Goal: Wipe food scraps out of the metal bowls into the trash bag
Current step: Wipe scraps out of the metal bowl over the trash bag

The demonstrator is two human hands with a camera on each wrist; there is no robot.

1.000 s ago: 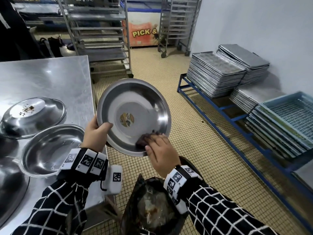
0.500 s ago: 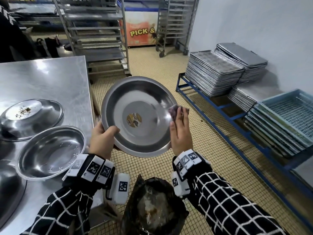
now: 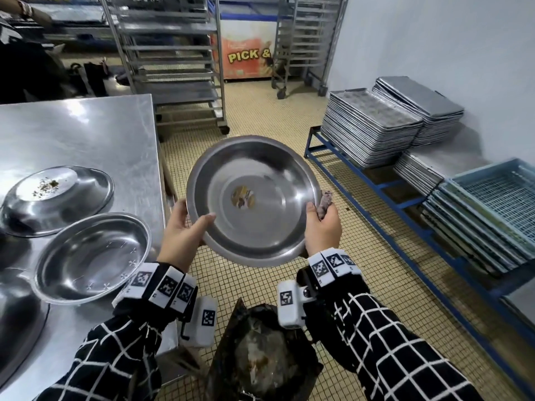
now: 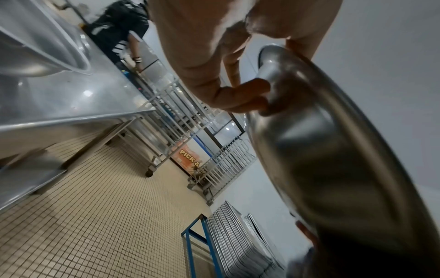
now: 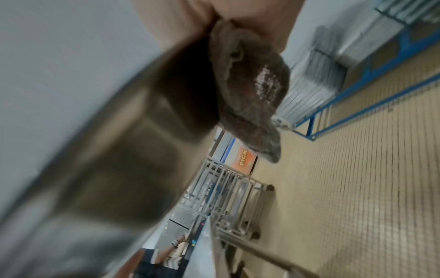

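I hold a round metal bowl [image 3: 252, 198] in the air over the floor, its inside facing me, with a round sticker [image 3: 243, 196] in the middle. My left hand [image 3: 191, 224] grips the bowl's left rim, thumb inside. The left wrist view shows my fingers [image 4: 238, 96] under the bowl [image 4: 321, 150]. My right hand [image 3: 318, 215] is at the right rim and pinches a grey-brown cloth [image 3: 324, 201] just outside the rim. In the right wrist view the cloth [image 5: 250, 90] hangs beside the bowl's wall [image 5: 119, 150]. A dark trash bag [image 3: 266, 357] stands open on the floor below the bowl.
On the steel table [image 3: 86, 134] to the left lie an upturned bowl with scraps on it [image 3: 58, 195], an upright bowl [image 3: 89, 256] and part of another bowl [image 3: 17, 322]. Stacked trays [image 3: 370, 125] and a blue crate [image 3: 498, 195] sit on a blue rack to the right. Wheeled racks [image 3: 173, 68] stand behind.
My right hand with the cloth moved from the bowl's lower inside up the right side and out to the right rim. The bowl rose a little and shifted right.
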